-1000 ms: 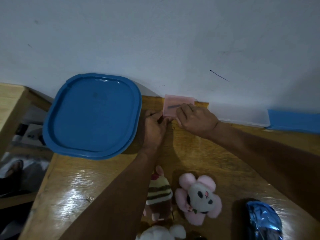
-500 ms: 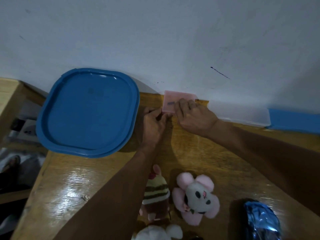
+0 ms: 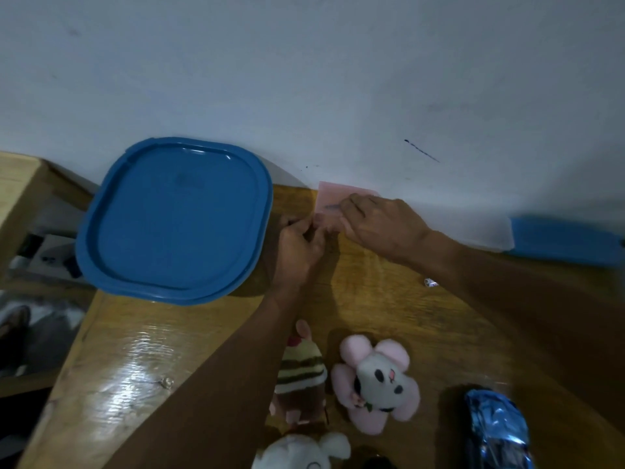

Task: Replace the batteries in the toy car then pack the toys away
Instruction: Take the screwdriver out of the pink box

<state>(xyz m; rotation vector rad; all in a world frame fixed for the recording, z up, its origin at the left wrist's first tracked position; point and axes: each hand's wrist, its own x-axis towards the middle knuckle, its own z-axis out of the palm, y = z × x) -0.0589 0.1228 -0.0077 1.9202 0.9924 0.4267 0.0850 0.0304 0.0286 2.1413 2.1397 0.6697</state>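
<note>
A small translucent pink case (image 3: 333, 197) lies at the back of the wooden table against the wall, with a thin dark tool visible inside. My left hand (image 3: 299, 247) pinches its near-left corner. My right hand (image 3: 378, 221) rests over its right side, fingertips on the lid. The shiny blue toy car (image 3: 495, 431) sits at the near right. A striped plush (image 3: 301, 370), a pink-and-white mouse plush (image 3: 377, 380) and a white plush (image 3: 304, 451) lie near the front edge, partly under my left forearm.
A large blue container lid (image 3: 176, 221) leans at the back left, overhanging the table edge. A clear box with a blue end (image 3: 561, 236) lies along the wall on the right. A small shiny bit (image 3: 430, 282) and another (image 3: 166, 382) rest on the wooden table (image 3: 142, 350).
Both hands stay on the pink case; my right fingers have slid further up over its lid. The view has shifted slightly.
</note>
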